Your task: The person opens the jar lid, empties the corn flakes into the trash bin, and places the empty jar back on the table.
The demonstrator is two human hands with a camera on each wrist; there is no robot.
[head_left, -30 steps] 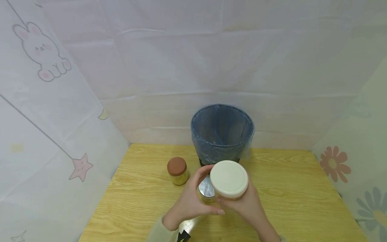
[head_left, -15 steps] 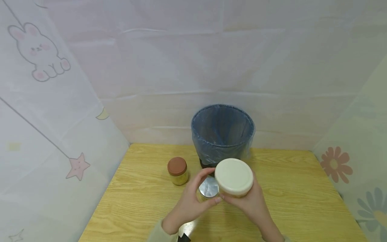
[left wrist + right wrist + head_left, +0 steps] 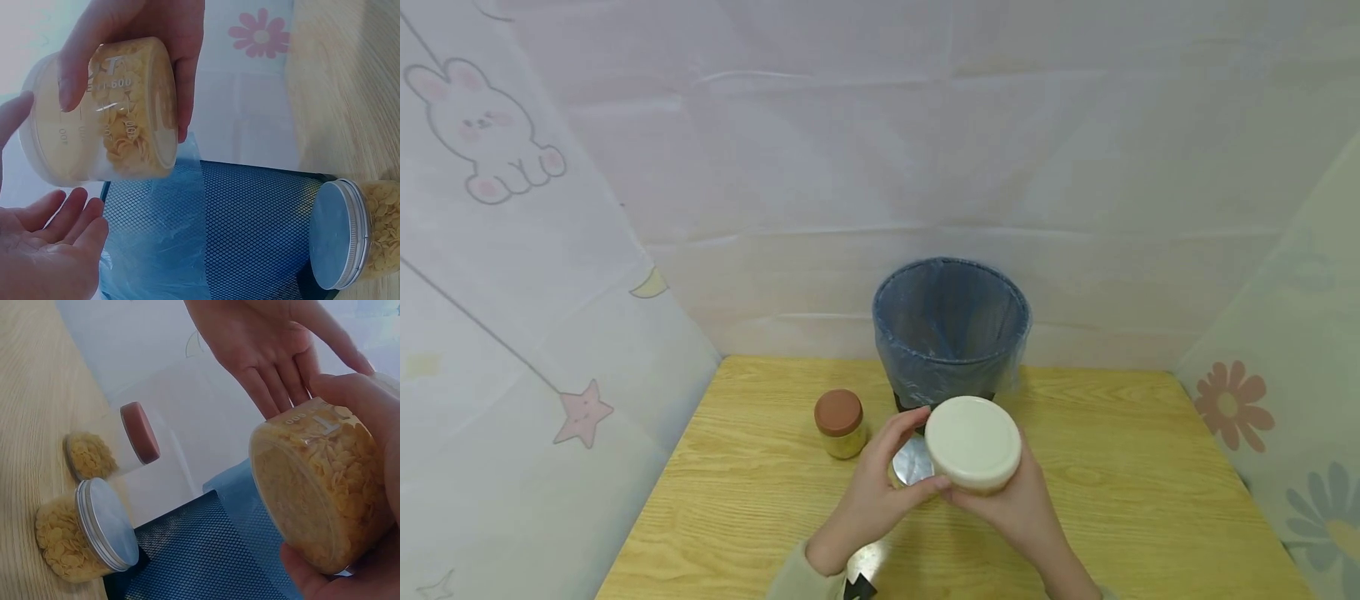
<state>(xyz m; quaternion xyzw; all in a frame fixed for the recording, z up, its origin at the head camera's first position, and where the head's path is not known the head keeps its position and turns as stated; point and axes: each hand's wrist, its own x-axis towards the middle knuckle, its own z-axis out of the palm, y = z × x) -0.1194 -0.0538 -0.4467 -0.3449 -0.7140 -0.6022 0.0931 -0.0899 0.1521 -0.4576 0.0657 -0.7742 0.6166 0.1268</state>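
My right hand [image 3: 1018,508] grips a clear plastic jar [image 3: 134,119] with a cream lid [image 3: 973,442], fingers and thumb wrapped round its body. Yellow flakes fill the lower part of that jar, which is raised above the table and tilted. My left hand [image 3: 872,500] is beside the lid with its fingers spread in a loose curve. In the left wrist view its thumb tip is right at the lid's edge, and the other fingertips lie close under the lid. A jar with a silver lid [image 3: 112,522] stands on the table, partly hidden behind the left hand in the head view.
A jar with a brown lid [image 3: 838,412], partly filled with flakes, stands to the left on the wooden table [image 3: 1135,467]. Behind the hands is a dark mesh bin [image 3: 262,225] lined with a blue bag [image 3: 951,375]. Printed cloth walls enclose the table.
The held jar shifted right, then back left. My left thumb has come up closer to the lid. My right hand keeps its grip, and the standing jars and bin have not moved.
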